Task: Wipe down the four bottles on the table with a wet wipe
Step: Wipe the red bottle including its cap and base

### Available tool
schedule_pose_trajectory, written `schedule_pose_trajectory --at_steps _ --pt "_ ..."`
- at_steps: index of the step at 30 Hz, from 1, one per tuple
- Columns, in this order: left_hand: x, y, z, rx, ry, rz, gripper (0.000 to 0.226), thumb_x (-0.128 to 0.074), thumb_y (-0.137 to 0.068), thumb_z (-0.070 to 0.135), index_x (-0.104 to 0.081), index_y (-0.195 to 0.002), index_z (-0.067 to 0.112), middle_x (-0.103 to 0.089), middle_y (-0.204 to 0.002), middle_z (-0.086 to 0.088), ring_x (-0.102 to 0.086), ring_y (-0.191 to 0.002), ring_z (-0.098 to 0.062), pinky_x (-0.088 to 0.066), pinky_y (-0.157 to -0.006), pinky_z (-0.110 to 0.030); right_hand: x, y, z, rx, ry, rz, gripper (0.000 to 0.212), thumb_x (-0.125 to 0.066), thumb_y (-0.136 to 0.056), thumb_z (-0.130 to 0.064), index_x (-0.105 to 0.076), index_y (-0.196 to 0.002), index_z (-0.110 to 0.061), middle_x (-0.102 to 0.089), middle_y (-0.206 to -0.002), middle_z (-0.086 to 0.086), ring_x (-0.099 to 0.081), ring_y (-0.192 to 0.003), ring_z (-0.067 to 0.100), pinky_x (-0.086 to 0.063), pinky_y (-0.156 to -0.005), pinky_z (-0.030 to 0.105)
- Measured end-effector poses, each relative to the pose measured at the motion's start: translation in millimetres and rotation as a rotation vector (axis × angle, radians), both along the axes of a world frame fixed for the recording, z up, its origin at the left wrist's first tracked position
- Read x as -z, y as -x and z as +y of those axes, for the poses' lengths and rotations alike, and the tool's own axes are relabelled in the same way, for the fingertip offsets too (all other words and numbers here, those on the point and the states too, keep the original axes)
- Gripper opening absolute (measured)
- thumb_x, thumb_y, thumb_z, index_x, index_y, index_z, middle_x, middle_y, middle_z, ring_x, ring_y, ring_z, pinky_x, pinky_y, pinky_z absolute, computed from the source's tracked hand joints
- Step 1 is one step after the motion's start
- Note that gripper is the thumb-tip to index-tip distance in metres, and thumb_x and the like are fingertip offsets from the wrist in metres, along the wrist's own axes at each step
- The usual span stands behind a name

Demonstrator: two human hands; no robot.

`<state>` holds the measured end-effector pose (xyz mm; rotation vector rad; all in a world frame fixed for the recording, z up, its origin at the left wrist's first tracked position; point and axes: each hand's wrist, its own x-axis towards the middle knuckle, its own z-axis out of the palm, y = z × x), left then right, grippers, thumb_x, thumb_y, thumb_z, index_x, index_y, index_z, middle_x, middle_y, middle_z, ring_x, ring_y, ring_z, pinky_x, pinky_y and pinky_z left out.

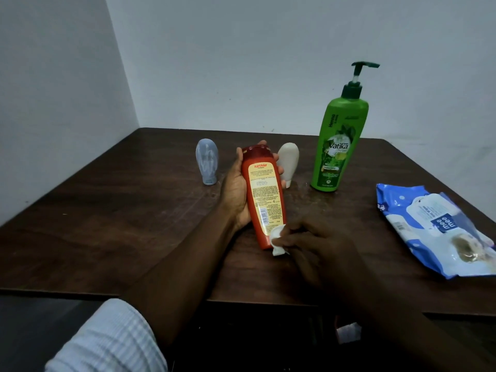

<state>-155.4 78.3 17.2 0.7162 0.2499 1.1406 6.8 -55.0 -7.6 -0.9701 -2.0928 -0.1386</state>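
Bottles first: the red bottle (261, 194) is held above the middle of the table (107, 224), tilted, cap away from the person and base toward them, label side up. The left hand (234, 191) grips it from beneath and from the left, fingers curled round the body so that fingertips show on its right side. The right hand (316, 245) pinches a small white wipe (277, 238) and presses it against the base end of the red bottle. Behind, three bottles stand upright in a loose row, well in from the back edge where the table meets the wall: a blue-grey bottle (206, 161) at the left, a white bottle (288, 163) partly hidden behind the red one, and a tall green pump bottle (338, 140) at the right. Strips of bare wood show between each of them. A blue wipes pack (440, 229) lies flat at the right, apart from the green bottle, its right end running out of the frame. A broad stretch of wood lies left of the left forearm, reaching the left edge. The near edge crosses under both forearms, and a pale sleeve (107, 339) shows below it.
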Motion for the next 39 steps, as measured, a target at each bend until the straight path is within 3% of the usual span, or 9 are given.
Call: schedule_pose_trajectory --at_steps 9,12,15,17,19,23,28,33,39 --pt "0.4 1.6 -3.5 -0.017 0.084 0.102 0.068 -0.031 -0.101 0.063 -0.081 -0.096 0.016 -0.073 -0.093 -0.009 -0.070 -0.080 -0.021 -0.058 -0.075 -0.036 1.5 21.3 10.6 -0.077 -0.127 -0.146 0.023 -0.058 -0.088 -0.023 -0.080 -0.089 -0.017 -0.059 -0.107 -0.004 -0.059 -0.087 0.015 -0.054 -0.070 0.030" --pt "0.9 2.9 -1.3 -0.004 0.109 0.080 0.060 -0.036 -0.100 0.062 -0.066 -0.121 0.014 -0.070 -0.101 -0.011 -0.069 -0.085 -0.024 -0.060 -0.074 -0.039 -3.8 8.1 4.3 -0.083 -0.040 -0.096 0.016 -0.069 -0.082 -0.019 -0.080 -0.093 -0.013 -0.071 -0.103 0.006 -0.065 -0.090 0.014 -0.053 -0.076 0.025" --pt "0.9 2.7 1.4 0.011 0.091 0.089 0.063 -0.036 -0.101 0.062 -0.058 -0.133 0.013 -0.069 -0.104 -0.012 -0.068 -0.086 -0.024 -0.060 -0.072 -0.038 -10.1 -11.1 3.3 -0.070 0.070 -0.041 0.019 -0.074 -0.079 -0.023 -0.079 -0.093 -0.010 -0.072 -0.103 0.008 -0.067 -0.092 0.011 -0.049 -0.084 0.012" --pt "0.5 0.7 0.3 0.017 0.060 0.071 0.058 -0.034 -0.102 0.059 -0.055 -0.134 0.016 -0.069 -0.106 -0.012 -0.068 -0.088 -0.024 -0.060 -0.071 -0.038 -11.2 -22.0 8.5 -0.025 0.103 -0.033 0.015 -0.077 -0.079 -0.009 -0.078 -0.093 -0.013 -0.072 -0.105 0.004 -0.067 -0.094 0.008 -0.049 -0.088 0.012" --pt "0.9 -0.6 -0.3 0.018 0.036 0.059 0.055 -0.033 -0.103 0.058 -0.055 -0.133 0.018 -0.069 -0.108 -0.011 -0.069 -0.090 -0.023 -0.061 -0.071 -0.039 -14.7 -30.6 11.6 0.063 0.148 0.038 0.021 -0.078 -0.080 -0.002 -0.079 -0.093 -0.019 -0.072 -0.104 -0.005 -0.068 -0.095 0.003 -0.054 -0.085 0.019" --pt "-2.3 1.3 -2.3 0.012 0.006 0.021 0.053 -0.032 -0.103 0.057 -0.058 -0.130 0.019 -0.071 -0.109 -0.009 -0.071 -0.091 -0.022 -0.062 -0.076 -0.039 -29.5 -31.3 3.6 0.154 0.283 0.253 0.023 -0.079 -0.084 -0.012 -0.076 -0.093 -0.033 -0.073 -0.098 -0.017 -0.066 -0.097 -0.006 -0.047 -0.085 0.006" --pt "-3.1 0.9 -2.4 0.019 -0.031 0.081 0.073 -0.029 -0.099 0.066 -0.078 -0.106 0.012 -0.074 -0.107 -0.007 -0.067 -0.101 -0.019 -0.049 -0.095 -0.037 -23.4 -3.9 -6.7 0.043 0.555 0.433 0.015 -0.077 -0.086 -0.021 -0.079 -0.096 -0.032 -0.073 -0.107 -0.015 -0.066 -0.099 -0.009 -0.049 -0.079 0.004" --pt "-11.6 -1.0 -10.2 0.093 -0.073 0.062 0.071 -0.032 -0.092 0.069 -0.080 -0.101 0.017 -0.074 -0.103 -0.002 -0.066 -0.098 -0.016 -0.055 -0.087 -0.032 -34.4 5.3 7.3 0.037 0.390 0.507 0.014 -0.080 -0.082 -0.015 -0.080 -0.095 -0.019 -0.072 -0.103 -0.011 -0.069 -0.095 -0.005 -0.049 -0.078 0.004" --pt "-18.9 -4.3 -14.9 0.147 -0.106 -0.023 0.062 -0.058 -0.086 0.060 -0.055 -0.130 0.018 -0.065 -0.110 -0.005 -0.058 -0.098 -0.018 -0.049 -0.092 -0.037 -75.3 14.5 45.4 0.050 0.210 0.543 0.017 -0.080 -0.083 -0.014 -0.080 -0.100 -0.014 -0.072 -0.100 -0.010 -0.068 -0.095 -0.004 -0.052 -0.077 0.009"
